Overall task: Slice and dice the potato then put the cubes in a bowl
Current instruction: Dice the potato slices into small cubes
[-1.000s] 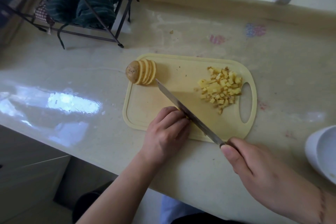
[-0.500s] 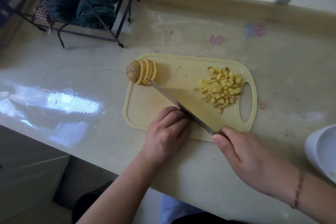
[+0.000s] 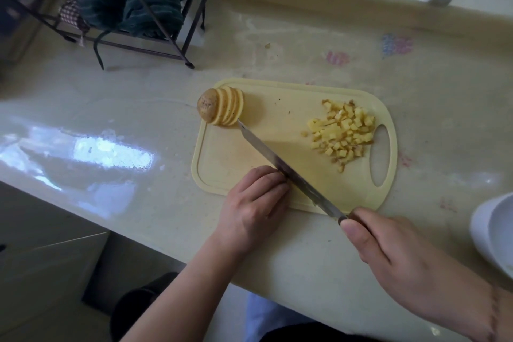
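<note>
Your right hand (image 3: 388, 247) grips the knife (image 3: 280, 166), tip touching the sliced potato (image 3: 222, 105) on the cutting board (image 3: 227, 153); your left hand (image 3: 255, 203), fingers curled, rests on the board's near edge. Cubes (image 3: 341, 130) lie well right.

A half potato (image 3: 220, 105), cut into upright round slices leaning together, skin end leftward, sits at the cutting board's (image 3: 277, 97) far-left corner. Pale yellow potato cubes (image 3: 342, 132) lie heaped near the board's handle hole. A white bowl (image 3: 492, 233) stands on the worktop, well right of the board.
</note>
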Available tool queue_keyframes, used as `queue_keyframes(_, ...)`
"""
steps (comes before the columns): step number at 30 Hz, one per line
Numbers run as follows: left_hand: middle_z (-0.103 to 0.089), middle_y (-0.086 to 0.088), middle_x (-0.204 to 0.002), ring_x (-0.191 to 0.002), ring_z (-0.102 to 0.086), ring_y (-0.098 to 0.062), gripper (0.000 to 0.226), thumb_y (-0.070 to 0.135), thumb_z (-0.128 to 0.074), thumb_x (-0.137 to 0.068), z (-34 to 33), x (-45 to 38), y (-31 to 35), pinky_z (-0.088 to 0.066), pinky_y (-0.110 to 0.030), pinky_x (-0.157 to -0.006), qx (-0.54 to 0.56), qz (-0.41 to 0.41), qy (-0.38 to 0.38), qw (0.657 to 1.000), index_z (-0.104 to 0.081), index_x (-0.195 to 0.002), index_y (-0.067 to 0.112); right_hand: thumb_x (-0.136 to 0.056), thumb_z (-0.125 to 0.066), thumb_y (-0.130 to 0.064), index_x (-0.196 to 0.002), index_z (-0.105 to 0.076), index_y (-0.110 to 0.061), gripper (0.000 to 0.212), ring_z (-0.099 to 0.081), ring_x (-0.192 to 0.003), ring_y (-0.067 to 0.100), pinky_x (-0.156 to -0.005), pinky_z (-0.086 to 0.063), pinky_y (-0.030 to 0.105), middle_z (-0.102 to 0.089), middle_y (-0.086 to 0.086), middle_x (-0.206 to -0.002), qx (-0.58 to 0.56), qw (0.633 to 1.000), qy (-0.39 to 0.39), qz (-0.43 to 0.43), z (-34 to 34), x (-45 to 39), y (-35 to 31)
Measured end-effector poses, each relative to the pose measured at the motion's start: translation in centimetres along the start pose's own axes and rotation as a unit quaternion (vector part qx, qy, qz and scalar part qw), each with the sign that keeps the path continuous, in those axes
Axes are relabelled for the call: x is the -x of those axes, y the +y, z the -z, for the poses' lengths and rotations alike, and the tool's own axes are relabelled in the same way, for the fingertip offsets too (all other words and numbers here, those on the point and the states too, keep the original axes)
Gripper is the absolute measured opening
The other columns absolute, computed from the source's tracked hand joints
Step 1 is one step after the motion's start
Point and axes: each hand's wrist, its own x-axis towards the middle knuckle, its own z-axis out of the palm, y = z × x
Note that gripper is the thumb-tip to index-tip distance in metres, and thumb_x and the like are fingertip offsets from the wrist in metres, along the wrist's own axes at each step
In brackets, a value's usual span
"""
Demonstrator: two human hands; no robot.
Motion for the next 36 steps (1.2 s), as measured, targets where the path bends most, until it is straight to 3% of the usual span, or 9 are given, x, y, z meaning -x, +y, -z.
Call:
queue_keyframes(4,-0.073,-0.015,-0.099,-0.095,-0.069,-0.033,0.006,-0.002,-0.078,-0.086,-0.1,0.0,0.0,-0.057,-0.041,-0.084,0.004,-0.003,0.001,1.000,-0.076,-0.091,-0.005,-0.088,-0.020,-0.065,-0.068,-0.037,-0.024,0.048,-0.048,-0.052,0.010,-0.049,-0.032,0.022,-0.052,-0.008,-0.063,0.014,1.000,-0.002,0.003,0.0,0.2,0.2)
queue_keyframes(8,-0.074,-0.015,-0.100,-0.096,-0.070,-0.033,0.007,-0.001,-0.077,-0.087,-0.1,0.0,0.0,-0.057,-0.041,-0.084,0.004,-0.003,-0.001,1.000,-0.077,-0.092,-0.005,-0.088,-0.017,-0.066,-0.070,-0.037,-0.028,0.047,-0.049,-0.056,0.008,-0.054,-0.035,0.025,-0.054,-0.013,-0.069,0.036,0.999,0.001,0.005,-0.4,0.2,0.5)
queue_keyframes(11,-0.074,-0.015,-0.098,-0.095,-0.070,-0.032,0.006,0.000,-0.076,-0.089,-0.2,-0.1,0.0,-0.057,-0.040,-0.084,0.003,-0.001,0.005,1.000,-0.077,-0.092,-0.005,-0.088,-0.015,-0.066,-0.070,-0.037,-0.027,0.048,-0.051,-0.059,0.010,-0.055,-0.037,0.026,-0.050,-0.002,-0.058,0.037,0.999,0.012,0.005,-0.8,-0.6,0.4)
queue_keyframes(14,-0.074,-0.014,-0.097,-0.094,-0.070,-0.032,0.006,0.001,-0.075,-0.090,-0.3,-0.1,0.0,-0.057,-0.039,-0.084,0.003,0.004,0.009,1.000,-0.077,-0.091,-0.004,-0.092,-0.018,-0.059,-0.068,-0.037,-0.026,0.046,-0.051,-0.059,0.013,-0.048,-0.033,0.025,-0.045,-0.002,-0.051,0.021,0.999,0.017,0.020,-1.3,-2.1,0.2)
queue_keyframes(25,-0.075,-0.013,-0.100,-0.092,-0.071,-0.031,0.005,0.000,-0.077,-0.087,-0.3,0.0,0.0,-0.058,-0.039,-0.083,0.001,-0.002,0.010,1.000,-0.077,-0.091,-0.003,-0.091,-0.024,-0.062,-0.068,-0.041,-0.022,0.050,-0.050,-0.053,0.012,-0.052,-0.037,0.029,-0.053,-0.001,-0.063,0.005,1.000,0.020,0.019,-0.3,-1.3,1.7)
queue_keyframes(29,-0.072,-0.015,-0.092,-0.086,-0.068,-0.032,0.004,0.000,-0.077,-0.085,1.4,0.3,0.8,-0.058,-0.040,-0.078,0.016,-0.006,0.035,0.999,-0.075,-0.087,-0.003,-0.087,-0.022,-0.064,-0.072,-0.037,-0.030,0.040,-0.048,-0.052,0.009,-0.044,-0.032,0.023,-0.045,-0.007,-0.053,0.080,0.997,0.015,0.006,0.6,-0.5,0.9)
queue_keyframes(33,-0.062,-0.011,-0.074,-0.069,-0.056,-0.026,0.011,0.007,-0.070,-0.085,5.8,-0.2,4.1,-0.049,-0.033,-0.067,0.015,-0.008,0.108,0.994,-0.061,-0.086,0.012,-0.086,-0.001,-0.069,-0.090,-0.040,-0.034,0.053,-0.052,-0.055,0.009,-0.041,-0.021,0.020,-0.054,-0.011,-0.068,0.245,0.967,0.029,0.057,0.7,0.3,0.4)
queue_keyframes(36,-0.065,-0.009,-0.089,-0.073,-0.061,-0.024,0.011,0.020,-0.073,-0.089,7.7,-2.4,4.7,-0.050,-0.030,-0.062,-0.019,-0.021,0.017,0.999,-0.066,-0.095,0.014,-0.090,-0.012,-0.063,-0.084,-0.058,-0.026,0.060,-0.052,-0.041,0.013,-0.036,-0.019,0.023,-0.058,-0.005,-0.058,0.317,0.945,0.030,0.078,-0.1,0.4,1.0)
